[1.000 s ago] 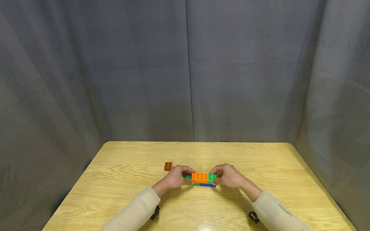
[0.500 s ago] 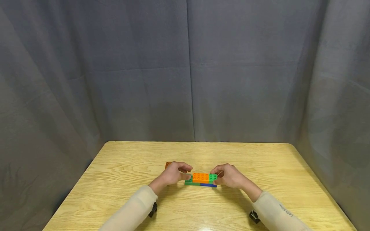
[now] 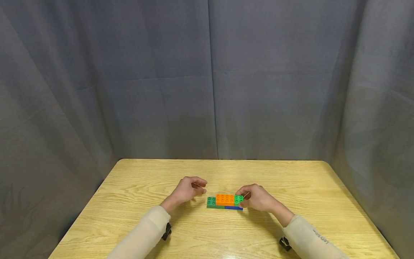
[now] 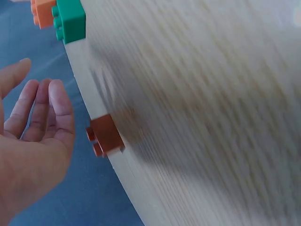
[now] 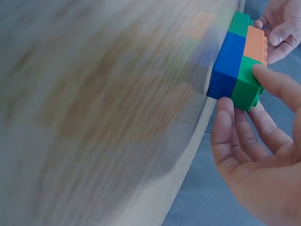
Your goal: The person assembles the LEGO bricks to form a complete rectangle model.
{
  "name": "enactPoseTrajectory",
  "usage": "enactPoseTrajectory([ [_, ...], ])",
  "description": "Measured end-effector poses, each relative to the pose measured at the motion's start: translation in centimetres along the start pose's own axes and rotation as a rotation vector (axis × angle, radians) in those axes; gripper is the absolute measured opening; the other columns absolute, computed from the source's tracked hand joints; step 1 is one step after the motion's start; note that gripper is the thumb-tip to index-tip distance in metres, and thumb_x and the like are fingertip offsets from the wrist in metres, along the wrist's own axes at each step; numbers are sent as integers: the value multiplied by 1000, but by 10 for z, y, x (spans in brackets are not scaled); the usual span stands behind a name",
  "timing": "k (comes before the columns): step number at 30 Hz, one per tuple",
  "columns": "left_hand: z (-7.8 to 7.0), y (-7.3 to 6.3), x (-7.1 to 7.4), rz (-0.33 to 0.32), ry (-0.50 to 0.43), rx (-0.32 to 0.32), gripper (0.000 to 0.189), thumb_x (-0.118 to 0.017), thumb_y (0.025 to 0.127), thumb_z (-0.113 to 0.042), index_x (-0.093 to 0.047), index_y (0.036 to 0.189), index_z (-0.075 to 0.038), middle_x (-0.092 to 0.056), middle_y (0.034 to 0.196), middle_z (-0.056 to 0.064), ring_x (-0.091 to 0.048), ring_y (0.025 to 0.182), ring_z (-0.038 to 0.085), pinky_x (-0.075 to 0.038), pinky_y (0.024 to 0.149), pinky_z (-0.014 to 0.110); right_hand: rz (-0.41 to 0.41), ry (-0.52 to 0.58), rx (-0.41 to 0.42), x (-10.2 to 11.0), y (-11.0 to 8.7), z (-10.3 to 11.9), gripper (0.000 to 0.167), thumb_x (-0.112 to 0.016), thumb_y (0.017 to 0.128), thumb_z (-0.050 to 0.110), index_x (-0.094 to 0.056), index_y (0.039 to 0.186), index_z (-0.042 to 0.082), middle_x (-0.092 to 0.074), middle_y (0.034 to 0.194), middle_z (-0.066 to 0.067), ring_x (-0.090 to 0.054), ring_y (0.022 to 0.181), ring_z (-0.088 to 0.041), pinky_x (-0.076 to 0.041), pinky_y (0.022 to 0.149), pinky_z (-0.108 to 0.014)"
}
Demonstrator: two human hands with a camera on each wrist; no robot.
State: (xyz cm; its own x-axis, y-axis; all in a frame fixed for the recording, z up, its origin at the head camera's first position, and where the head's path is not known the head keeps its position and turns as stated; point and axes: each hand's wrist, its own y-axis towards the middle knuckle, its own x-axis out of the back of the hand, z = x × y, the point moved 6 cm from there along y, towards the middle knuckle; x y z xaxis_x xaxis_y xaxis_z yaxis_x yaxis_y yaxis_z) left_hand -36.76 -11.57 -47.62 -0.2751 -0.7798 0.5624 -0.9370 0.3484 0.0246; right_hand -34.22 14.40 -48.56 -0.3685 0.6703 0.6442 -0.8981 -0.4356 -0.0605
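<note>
A low two-layer stack of building blocks sits on the table. Its bottom layer has a dark green block (image 3: pixel 211 201) on the left and a blue block (image 5: pixel 227 66) on the right. On top are an orange block (image 3: pixel 224 199) and, at the right end, a small bright green block (image 3: pixel 238 199). My right hand (image 3: pixel 258 198) pinches that bright green block between thumb and fingers. Left of the stack, my left hand (image 3: pixel 185 189) is in the air, fingers relaxed and holding nothing. A loose reddish-brown block (image 4: pixel 106 135) lies near it; the head view has it hidden behind that hand.
The wooden table (image 3: pixel 207 233) extends around the stack on every side. Grey curtains (image 3: pixel 161 90) hang behind the table and along both sides. Black wrist devices show under both sleeves, such as the left one (image 3: pixel 166 232).
My left hand has let go of the stack's left end and moved left and away, covering the loose reddish-brown block in the head view. The right hand has stayed at the stack's right end.
</note>
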Motion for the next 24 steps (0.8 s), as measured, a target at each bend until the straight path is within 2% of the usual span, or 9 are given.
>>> enactPoseTrajectory([
  [7,5,3,15,-67,21,-5,29,-73,91,-12,-71,119,-3,-73,113,14,-69,92,19,-57,77,30,2,-5,-2,1,-1,0,32,-81,83,16,-72,114,13,-70,115,-6,-66,94,-19,-57,78,-36],
  [16,18,3,26,-123,-38,71,29,-72,91,-8,-70,120,-2,-72,114,16,-69,91,19,-59,79,37,2,-1,-1,1,-1,-1,33,-81,84,16,-72,115,13,-69,116,-7,-66,95,-19,-57,78,-36],
  [21,24,4,36,-179,-2,94,28,-74,90,-8,-72,117,-3,-74,106,11,-68,92,17,-57,79,33,1,-4,4,1,-1,-1,33,-81,84,16,-72,115,13,-69,115,-7,-66,95,-19,-57,79,-36],
  [24,28,3,40,-193,5,106,28,-74,89,-9,-72,117,-3,-73,108,13,-67,94,19,-57,78,32,4,-3,4,1,-1,-2,32,-80,84,16,-72,115,13,-69,116,-7,-66,95,-20,-57,80,-37],
])
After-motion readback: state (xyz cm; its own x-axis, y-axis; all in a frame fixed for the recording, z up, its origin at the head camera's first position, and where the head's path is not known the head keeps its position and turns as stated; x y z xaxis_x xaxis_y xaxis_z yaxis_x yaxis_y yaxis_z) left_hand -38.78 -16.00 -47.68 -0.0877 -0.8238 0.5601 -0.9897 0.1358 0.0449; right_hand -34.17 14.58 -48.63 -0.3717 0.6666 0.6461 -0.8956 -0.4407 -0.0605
